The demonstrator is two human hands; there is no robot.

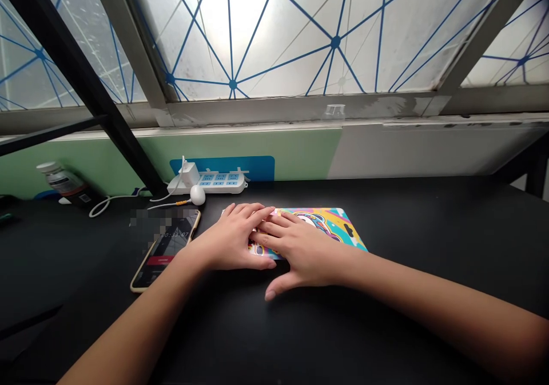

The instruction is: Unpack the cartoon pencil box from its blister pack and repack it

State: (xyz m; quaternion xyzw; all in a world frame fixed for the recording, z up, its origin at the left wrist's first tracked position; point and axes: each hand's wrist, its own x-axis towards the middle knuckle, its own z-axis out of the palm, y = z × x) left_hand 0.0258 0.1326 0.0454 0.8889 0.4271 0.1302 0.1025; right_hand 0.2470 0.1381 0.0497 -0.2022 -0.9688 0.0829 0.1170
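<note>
A flat, brightly coloured rectangular item point(330, 222) with a cartoon print lies on the black desk in front of me. It could be a booklet or a thin case; I cannot tell which. My left hand point(240, 236) rests flat over its left end, fingers stretched out. Across its middle lies my right hand point(300, 245), palm down, with the thumb apart and pointing toward me. The fingertips of both hands meet near the item's centre and hide much of the print. Neither hand is closed around anything.
Left of my left hand lies a phone point(167, 253) with its screen lit. Behind it are a white power strip point(221, 183) with a plugged-in charger, a white cable, and a tilted bottle point(71, 185). A black metal post point(103, 110) slants down at the left.
</note>
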